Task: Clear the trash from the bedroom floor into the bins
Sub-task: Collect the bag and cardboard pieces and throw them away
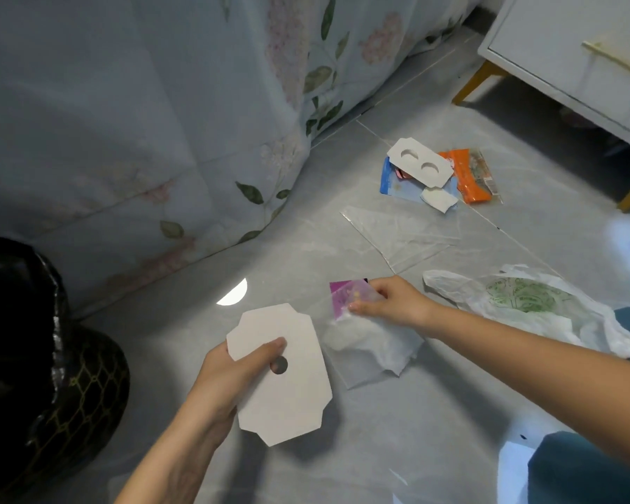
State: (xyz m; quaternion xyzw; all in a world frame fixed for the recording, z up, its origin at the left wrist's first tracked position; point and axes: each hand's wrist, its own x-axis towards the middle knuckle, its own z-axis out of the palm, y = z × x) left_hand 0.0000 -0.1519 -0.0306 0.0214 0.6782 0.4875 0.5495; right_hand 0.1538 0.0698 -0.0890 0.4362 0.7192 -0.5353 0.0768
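- Left hand [233, 372]: fingers curled round the left edge of a white die-cut card [281, 376], thumb pressed on its face just above a small round hole. Card is off the floor, tilted, its lower corner pointing toward the viewer.
- Right hand [386, 300]: pinches the top of a clear plastic packet [364, 343] with a magenta label [342, 296]. Packet hangs to the tile; appears to hold crumpled white tissue, though the film is cloudy and I cannot be sure.
- Bin with black liner [44, 358]: at far left edge of view, beside the hanging floral bedsheet [142, 140]. Bare grey tile floor [397, 431] lies between the bin and the left hand.
- White plastic bag with green print [531, 303]: flat on the floor, just right of the right forearm.
- Clear plastic sheet [397, 231]: flat on the tile, beyond the right hand, apart from it.
- Far cluster, well apart from both hands: white card with two cut-outs [419, 163] lying over a blue wrapper [397, 183], with an orange wrapper [470, 176] touching its right side.
- White cabinet with yellow legs [561, 49]: upper right; the cluster sits near its front leg.
- Bedsheet hem bounds the open floor on the left; the cabinet bounds it on the right.
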